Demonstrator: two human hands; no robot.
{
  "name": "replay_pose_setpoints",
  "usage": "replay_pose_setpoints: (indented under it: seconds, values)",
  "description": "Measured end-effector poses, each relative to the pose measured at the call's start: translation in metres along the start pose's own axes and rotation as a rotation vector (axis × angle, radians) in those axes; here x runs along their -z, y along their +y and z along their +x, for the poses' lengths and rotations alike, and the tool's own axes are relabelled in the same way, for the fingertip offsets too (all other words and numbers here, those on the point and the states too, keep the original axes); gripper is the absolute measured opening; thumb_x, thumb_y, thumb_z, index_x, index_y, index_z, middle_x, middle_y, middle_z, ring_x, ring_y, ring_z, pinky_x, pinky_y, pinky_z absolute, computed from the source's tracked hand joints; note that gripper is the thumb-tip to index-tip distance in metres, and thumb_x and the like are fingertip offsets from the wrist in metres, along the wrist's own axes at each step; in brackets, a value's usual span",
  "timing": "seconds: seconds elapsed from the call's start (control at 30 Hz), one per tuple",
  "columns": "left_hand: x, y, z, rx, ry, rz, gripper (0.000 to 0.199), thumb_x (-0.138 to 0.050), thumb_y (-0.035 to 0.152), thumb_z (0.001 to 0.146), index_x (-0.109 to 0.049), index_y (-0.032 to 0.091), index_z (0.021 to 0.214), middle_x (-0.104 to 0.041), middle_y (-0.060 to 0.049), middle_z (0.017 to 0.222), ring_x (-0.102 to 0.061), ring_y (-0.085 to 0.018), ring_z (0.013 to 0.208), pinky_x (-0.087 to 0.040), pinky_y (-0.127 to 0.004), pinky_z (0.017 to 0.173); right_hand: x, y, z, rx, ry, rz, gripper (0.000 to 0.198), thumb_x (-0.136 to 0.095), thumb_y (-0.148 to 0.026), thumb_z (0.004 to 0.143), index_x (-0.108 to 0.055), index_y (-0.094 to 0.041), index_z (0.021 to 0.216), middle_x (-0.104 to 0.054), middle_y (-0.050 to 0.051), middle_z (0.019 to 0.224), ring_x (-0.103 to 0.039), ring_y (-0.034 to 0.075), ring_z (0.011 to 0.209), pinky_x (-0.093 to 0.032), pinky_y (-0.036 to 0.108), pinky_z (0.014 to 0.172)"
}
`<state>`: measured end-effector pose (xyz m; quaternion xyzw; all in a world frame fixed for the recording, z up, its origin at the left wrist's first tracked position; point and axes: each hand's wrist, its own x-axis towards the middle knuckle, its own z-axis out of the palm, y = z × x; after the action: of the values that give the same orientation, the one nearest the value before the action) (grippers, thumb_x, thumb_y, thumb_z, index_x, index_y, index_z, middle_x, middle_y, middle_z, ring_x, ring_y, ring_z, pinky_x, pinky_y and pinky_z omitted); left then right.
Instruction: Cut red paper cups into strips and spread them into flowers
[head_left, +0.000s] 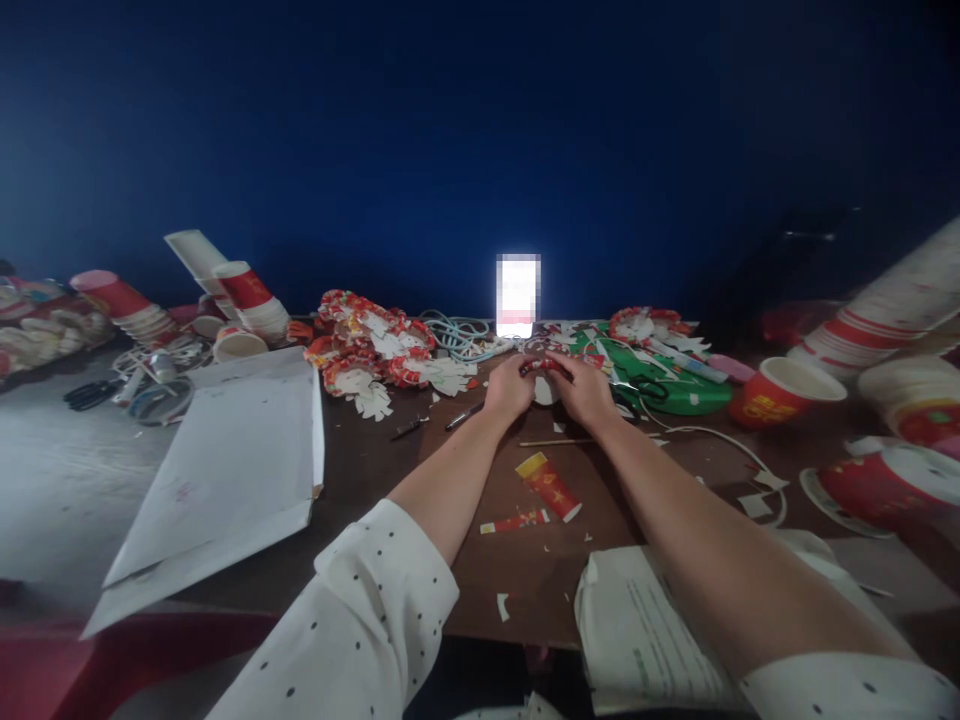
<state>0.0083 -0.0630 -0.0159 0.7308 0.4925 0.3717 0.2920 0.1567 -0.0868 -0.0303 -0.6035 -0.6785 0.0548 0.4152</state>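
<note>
Near the table's far side, my left hand (510, 388) and my right hand (585, 390) meet with fingers closed on one small piece of red-patterned paper (541, 364). Its full shape is hidden by the fingers. Just beneath it shows a pale rounded patch (544, 390). Closer to me lie a red and yellow cut piece of paper cup (549, 487) and a narrow red strip (516, 521). A thin wooden stick (555, 442) rests below my hands. Black-handled scissors (649, 390) are right of my right hand, and a pen (463, 416) is left of my left hand.
A lit phone screen (516, 295) stands behind my hands. Red and white paper crafts (382, 345) are piled at left, beside a large white board (225, 470). Stacked paper cups (251, 300), a single cup (784, 390), a green sheet (686, 400) and a cloth bag (637, 620) surround the workspace.
</note>
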Motion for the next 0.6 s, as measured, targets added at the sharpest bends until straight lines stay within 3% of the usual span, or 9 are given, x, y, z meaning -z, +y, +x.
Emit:
replay_pose_setpoints:
  seconds: [0.17,0.37,0.6]
  values:
    - [-0.0014,-0.0016,0.0015,0.031,0.005,0.027,0.032,-0.052,0.018,0.082,-0.069,0.02,0.109,-0.072,-0.004,0.107,-0.064,-0.018,0.1,-0.046,-0.025,0.091,0.0007,-0.0014,0.0,0.08,0.01,0.013,0.036,-0.053,-0.031,0.086,-0.067,-0.02,0.117,-0.07,0.008,0.113,-0.064,0.024,0.105,-0.048,0.04,0.094]
    - [-0.0024,-0.003,0.0015,0.004,0.004,0.013,0.032,-0.052,0.016,0.081,-0.07,0.019,0.108,-0.071,-0.006,0.107,-0.063,-0.019,0.102,-0.046,-0.027,0.092,0.0009,0.0001,0.0008,0.057,-0.041,-0.005,0.031,-0.052,-0.03,0.087,-0.07,-0.022,0.111,-0.071,0.007,0.11,-0.065,0.024,0.103,-0.049,0.041,0.093]
    - [-0.0005,-0.0045,0.0038,0.094,0.076,-0.012,0.035,-0.051,0.02,0.083,-0.067,0.018,0.114,-0.071,-0.008,0.11,-0.063,-0.021,0.103,-0.046,-0.03,0.094,-0.0003,-0.0052,-0.0017,0.033,0.017,0.06,0.06,-0.059,-0.036,0.081,-0.049,-0.015,0.137,-0.064,0.014,0.123,-0.061,0.027,0.112,-0.047,0.044,0.097]
